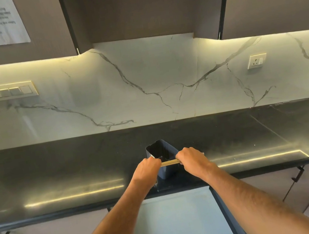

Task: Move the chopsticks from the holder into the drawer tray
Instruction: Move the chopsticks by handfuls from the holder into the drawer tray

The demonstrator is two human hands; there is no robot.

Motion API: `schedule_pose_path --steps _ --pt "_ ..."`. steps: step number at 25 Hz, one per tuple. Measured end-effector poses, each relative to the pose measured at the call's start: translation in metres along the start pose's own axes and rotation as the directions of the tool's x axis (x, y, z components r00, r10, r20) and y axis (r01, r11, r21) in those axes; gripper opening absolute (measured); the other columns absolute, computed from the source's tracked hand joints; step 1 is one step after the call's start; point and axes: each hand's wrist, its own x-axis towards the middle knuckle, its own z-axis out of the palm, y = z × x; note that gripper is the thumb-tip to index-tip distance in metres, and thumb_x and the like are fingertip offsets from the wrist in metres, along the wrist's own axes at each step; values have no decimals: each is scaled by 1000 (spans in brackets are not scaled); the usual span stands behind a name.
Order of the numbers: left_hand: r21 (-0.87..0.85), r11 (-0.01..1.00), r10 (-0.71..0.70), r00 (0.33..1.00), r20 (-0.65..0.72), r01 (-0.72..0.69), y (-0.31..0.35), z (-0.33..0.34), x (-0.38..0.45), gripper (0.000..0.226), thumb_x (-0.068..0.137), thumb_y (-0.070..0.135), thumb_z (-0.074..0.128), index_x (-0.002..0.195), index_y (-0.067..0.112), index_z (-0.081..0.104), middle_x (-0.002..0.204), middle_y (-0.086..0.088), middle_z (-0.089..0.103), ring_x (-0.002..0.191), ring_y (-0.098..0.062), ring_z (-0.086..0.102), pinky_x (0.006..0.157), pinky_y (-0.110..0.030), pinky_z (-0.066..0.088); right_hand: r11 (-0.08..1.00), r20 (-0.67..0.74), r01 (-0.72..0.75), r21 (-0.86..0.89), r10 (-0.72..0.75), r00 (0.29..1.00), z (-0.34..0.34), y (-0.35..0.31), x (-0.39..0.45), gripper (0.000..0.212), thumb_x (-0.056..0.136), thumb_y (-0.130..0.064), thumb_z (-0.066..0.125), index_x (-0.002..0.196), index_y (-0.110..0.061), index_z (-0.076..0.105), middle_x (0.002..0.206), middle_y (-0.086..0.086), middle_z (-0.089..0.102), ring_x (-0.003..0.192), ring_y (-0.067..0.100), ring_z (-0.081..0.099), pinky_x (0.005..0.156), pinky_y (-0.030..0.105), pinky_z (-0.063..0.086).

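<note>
A dark blue rectangular holder (162, 150) stands on the black countertop (56, 168) near its front edge, and its inside looks dark and bare. Light wooden chopsticks (170, 162) lie level in front of the holder's rim, spanning between my two hands. My left hand (147, 168) is closed on their left end. My right hand (191, 158) is closed on their right end, where a short tip sticks out past the knuckles. Below the counter edge an open drawer (182, 219) shows a pale grey floor; a tray inside it cannot be made out.
A white marble backsplash with two socket plates (11, 91) (256, 60) rises behind the counter. Wall cabinets and a hood hang overhead. Base cabinet doors with black handles (298, 174) flank the drawer, whose dark right wall (228, 220) runs toward me.
</note>
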Motion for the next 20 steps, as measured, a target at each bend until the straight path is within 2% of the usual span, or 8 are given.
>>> schedule_pose_path --steps 5,8,10,14,16,18,20 --pt "-47 998 51 999 11 -51 18 28 -50 17 93 4 62 110 9 63 100 -13 70 86 -31 69 77 -38 58 1000 42 -22 11 21 999 28 -11 -51 20 84 6 58 85 -12 66 82 13 68 75 33 65 57 34 38" --pt "-71 995 67 998 -21 -68 27 55 -82 16 93 -1 50 99 9 62 95 -15 68 83 -36 65 70 -42 52 995 76 -38 89 31 997 60 -19 -85 26 77 12 52 72 -13 53 78 16 66 74 38 63 56 35 34" --pt "-88 994 57 998 -7 -57 33 77 -102 19 94 1 48 100 10 64 95 -15 68 84 -36 64 70 -42 52 991 102 -39 126 27 994 84 -26 -105 26 76 13 51 74 -12 55 79 17 67 76 39 63 57 34 34" --pt "-218 976 -5 997 80 22 52 132 -138 20 99 8 54 113 12 68 100 -12 70 88 -30 68 80 -41 58 981 149 -14 192 -16 989 134 -39 -146 23 82 10 55 86 -8 67 83 16 70 77 34 67 60 29 35" --pt "-236 970 -23 992 126 52 64 155 -155 20 98 6 55 114 11 67 99 -12 69 89 -30 69 79 -41 58 975 194 -19 220 -25 981 156 -42 -163 25 82 13 54 87 -8 67 81 14 70 76 31 68 60 28 35" --pt "-178 983 -13 989 147 39 75 174 -170 21 96 3 51 108 10 66 98 -11 66 88 -31 66 71 -39 55 974 247 -14 224 -43 968 175 -43 -177 27 80 15 52 85 -7 66 80 13 69 77 30 68 59 31 36" --pt "-149 988 0 982 187 29 85 193 -184 24 90 -1 49 105 9 65 100 -11 66 90 -32 65 69 -40 50 976 292 -16 217 -49 955 193 -44 -189 26 79 13 52 87 -8 66 85 13 70 81 30 68 62 33 42"
